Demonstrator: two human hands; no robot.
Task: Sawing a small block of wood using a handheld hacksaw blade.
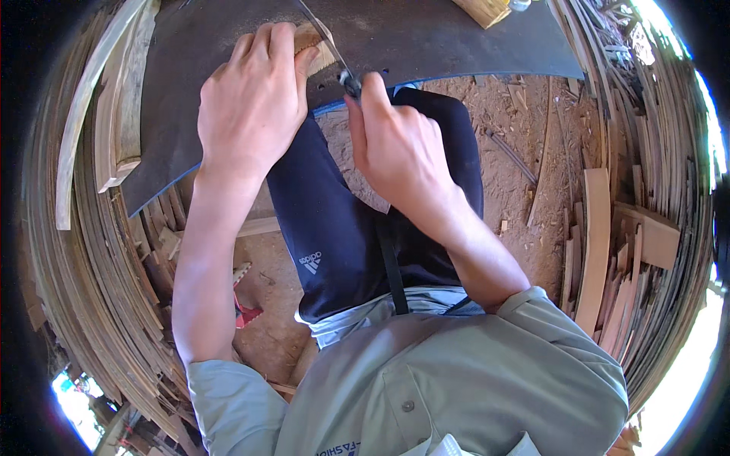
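Currently, the left hand (pixel 255 110) clamps a wooden block (pixel 322 58) on the dark worktop (pixel 449 49); the right hand (pixel 403 144) grips a thin-bladed tool (pixel 348 80), apparently mid-cut. The next stroke likely requires steady bracing.

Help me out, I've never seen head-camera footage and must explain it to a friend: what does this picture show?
There is no machine here, just a person's bare hands. The camera sits on the person's head and looks down; its wide lens bends straight edges. The left hand holds a small wood block on a dark work surface. The right hand grips the handle of a thin-bladed tool; the blade runs beside the block, but its exact kind is unclear. Another wood piece lies at upper right, with longer lengths at the left.
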